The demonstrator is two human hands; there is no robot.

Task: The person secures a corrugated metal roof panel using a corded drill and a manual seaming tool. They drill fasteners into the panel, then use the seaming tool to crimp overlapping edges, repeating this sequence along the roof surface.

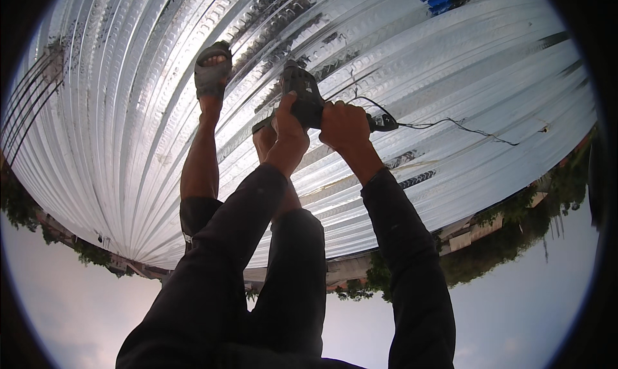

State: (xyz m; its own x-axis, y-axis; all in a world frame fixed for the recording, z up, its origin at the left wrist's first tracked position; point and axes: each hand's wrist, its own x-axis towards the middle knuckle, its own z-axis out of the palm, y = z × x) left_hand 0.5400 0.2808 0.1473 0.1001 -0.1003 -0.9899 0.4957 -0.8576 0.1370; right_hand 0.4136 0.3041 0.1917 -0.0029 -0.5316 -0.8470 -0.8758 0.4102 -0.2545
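I hold a dark corded power tool (pixel 304 93) over a ribbed, shiny metal roof sheet (pixel 135 144), its narrow nose pointing toward the top of the view. My left hand (pixel 288 137) is wrapped round the tool's left side, thumb along the body. My right hand (pixel 344 126) grips its right part, where a dark handle sticks out with a thin black cord. The tool's tip is close to the sheet; whether it touches, I cannot tell. My sandalled left foot (pixel 212 73) is beside the tool, and my other foot is mostly hidden behind my left hand.
A blue and black object (pixel 444 2) lies on the sheeting at the upper right. Dark rods or cables (pixel 32 102) cross the far left. The loose cord (pixel 463 126) trails rightward over the metal. Trees (pixel 515 234), low buildings and sky show beyond the roof's curved edge.
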